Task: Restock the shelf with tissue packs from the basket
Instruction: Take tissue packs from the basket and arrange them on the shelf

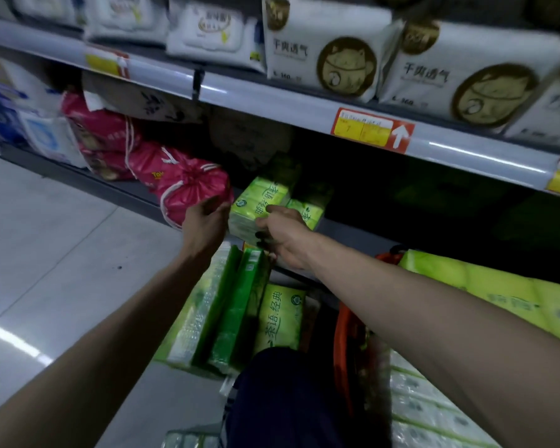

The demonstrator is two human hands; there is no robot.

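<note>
Restocking the lower shelf (343,229), head view. The right hand (282,237) holds a green tissue pack (256,205) at the shelf's near edge. Its grip is closed round the pack, with the thumb on the printed face and the fingers curled under the near side, which supports the pack's weight while it is pushed inward. The left hand (207,218) stands just left of the pack, palm turned toward it and fingers loosely spread, pinching nothing. Whether it touches the wrapper cannot be told. It probably serves as a guide, keeping the pack off the red drawstring bag (188,185) to the left. A second green pack (307,213) lies just right of the held one, which suggests a row is being built rightward from the bag. Further packs (227,305) stand on edge on the floor below, beside the orange basket (345,321), within easy reach. White packs (320,59) fill the shelf above, over a price label (372,130).
</note>
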